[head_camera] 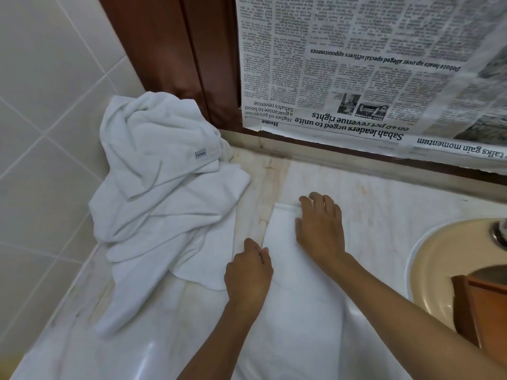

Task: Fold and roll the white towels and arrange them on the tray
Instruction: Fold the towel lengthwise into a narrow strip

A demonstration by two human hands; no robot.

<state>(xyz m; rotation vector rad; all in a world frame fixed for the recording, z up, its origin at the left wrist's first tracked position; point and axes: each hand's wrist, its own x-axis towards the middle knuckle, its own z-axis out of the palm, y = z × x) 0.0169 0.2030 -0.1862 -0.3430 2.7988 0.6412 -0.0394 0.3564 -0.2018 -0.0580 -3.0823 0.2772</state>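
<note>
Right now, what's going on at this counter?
A person is folding a white towel laid lengthwise on the marble counter. The right hand presses flat near the towel's far end, and the left hand pinches its left edge. A crumpled pile of towels waits at the left. No rolled towel is in view.

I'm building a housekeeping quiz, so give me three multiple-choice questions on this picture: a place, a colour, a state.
1. Where is the heap of unfolded towels? A against the tiled wall; B on the floor; C on a rail.
2. What colour is the sink basin? A blue; B beige; C black.
3. How is the right hand? A flat on the folded towel; B clenched in air; C holding a cup.
Answers: 1 A, it slumps in the wall corner; 2 B, its bowl is beige; 3 A, it lies spread on the cloth.
</note>
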